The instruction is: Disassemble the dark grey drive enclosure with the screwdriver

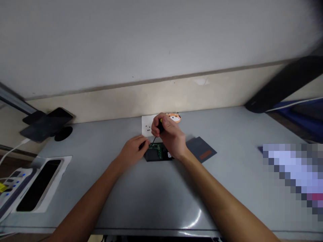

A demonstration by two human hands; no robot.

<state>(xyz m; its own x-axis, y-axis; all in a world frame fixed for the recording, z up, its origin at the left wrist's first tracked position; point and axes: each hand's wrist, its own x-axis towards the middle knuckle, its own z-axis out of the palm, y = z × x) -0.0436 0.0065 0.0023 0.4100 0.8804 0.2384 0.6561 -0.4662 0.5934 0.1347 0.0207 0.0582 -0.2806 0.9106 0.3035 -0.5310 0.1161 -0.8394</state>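
Note:
A small black device with a green circuit board (159, 151) lies on the grey table, partly under both hands. My right hand (169, 131) is closed around a screwdriver (160, 127) with a dark and yellow handle, and its thin shaft points down at the upper left of the board. At the device's upper left corner my left hand (136, 149) has its thumb and fingers pinched on a dark part, which I cannot make out. Just behind lies a white sheet (145, 121) with several tiny dark screws on it. A dark flat panel (202, 149) rests right of the device.
An orange bear-face item (174, 117) lies at the back. On the left are a phone (40, 185) on white paper, a power strip (19, 188) and a dark device on a stand (47, 124). A black cylinder (282, 84) stands at the back right; a blurred, pixelated object (295, 171) is at right.

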